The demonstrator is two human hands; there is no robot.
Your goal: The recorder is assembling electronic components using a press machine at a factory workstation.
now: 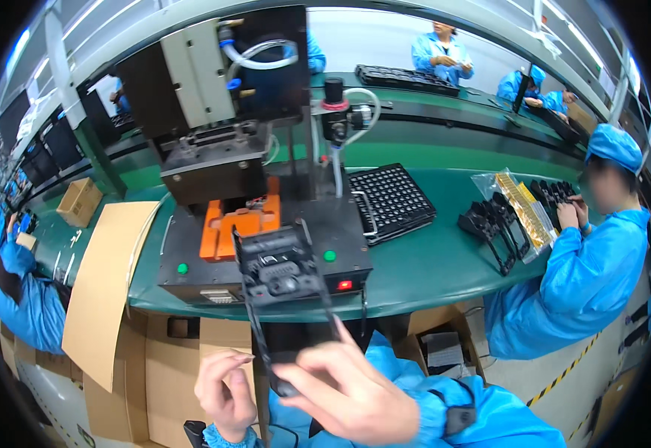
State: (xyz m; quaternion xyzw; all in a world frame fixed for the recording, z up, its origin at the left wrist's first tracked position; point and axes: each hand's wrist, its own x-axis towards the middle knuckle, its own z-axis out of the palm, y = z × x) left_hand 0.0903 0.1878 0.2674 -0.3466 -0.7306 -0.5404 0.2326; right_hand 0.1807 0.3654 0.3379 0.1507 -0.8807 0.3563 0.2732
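Observation:
A black plastic frame [279, 272] with two long side arms is held up in front of the machine, its molded end pointing away from me. My right hand [351, 392] grips the near end of this frame between thumb and fingers. Left of it, my left hand [226, 392] is apart from the frame, fingers curled toward the thumb; anything pinched at the fingertips is too small to make out. Just beyond the frame's far end, an orange fixture [240, 224] sits on the base of a black press machine [265, 280], partly covered by the frame.
A black tray [392, 200] with many pockets lies right of the machine. Cardboard [113, 284] leans at the left, above an open carton [172, 373]. At the right, a co-worker [579, 261] in blue handles black parts beside more black frames [495, 224] and a bagged yellow strip [525, 209].

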